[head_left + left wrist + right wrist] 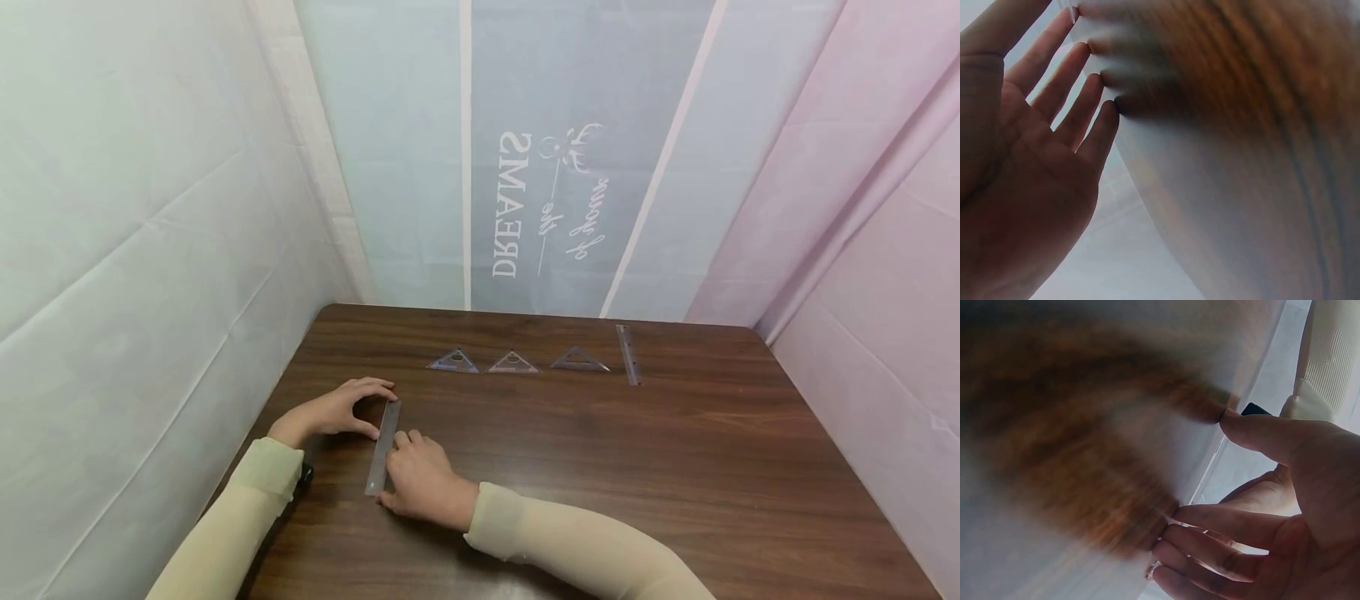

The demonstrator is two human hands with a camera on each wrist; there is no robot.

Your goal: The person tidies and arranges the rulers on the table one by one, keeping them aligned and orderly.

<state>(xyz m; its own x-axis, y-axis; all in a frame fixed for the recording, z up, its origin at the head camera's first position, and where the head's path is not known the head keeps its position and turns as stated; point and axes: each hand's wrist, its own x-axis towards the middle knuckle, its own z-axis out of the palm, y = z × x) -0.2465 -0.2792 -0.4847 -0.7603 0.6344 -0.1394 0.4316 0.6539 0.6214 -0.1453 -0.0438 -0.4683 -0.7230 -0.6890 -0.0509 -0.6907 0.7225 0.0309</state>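
A clear straight ruler (383,446) lies flat on the brown wooden table, slightly slanted, between both hands. My left hand (335,412) is at its far end, a fingertip by the top and the thumb by the left edge. In the left wrist view, that hand's fingers (1088,112) are nearly straight, with their tips down on the tabletop. My right hand (423,473) rests along the ruler's right edge, thumb near its close end. The right wrist view shows the thumb spread from the loosely bent fingers (1222,550), tips touching the table.
Three set squares lie in a row farther back: a blue-tinted one (454,361), a pinkish one (513,362) and a greyish one (580,361). Another clear ruler (629,356) lies right of them. Cloth walls (405,167) enclose the table (637,467).
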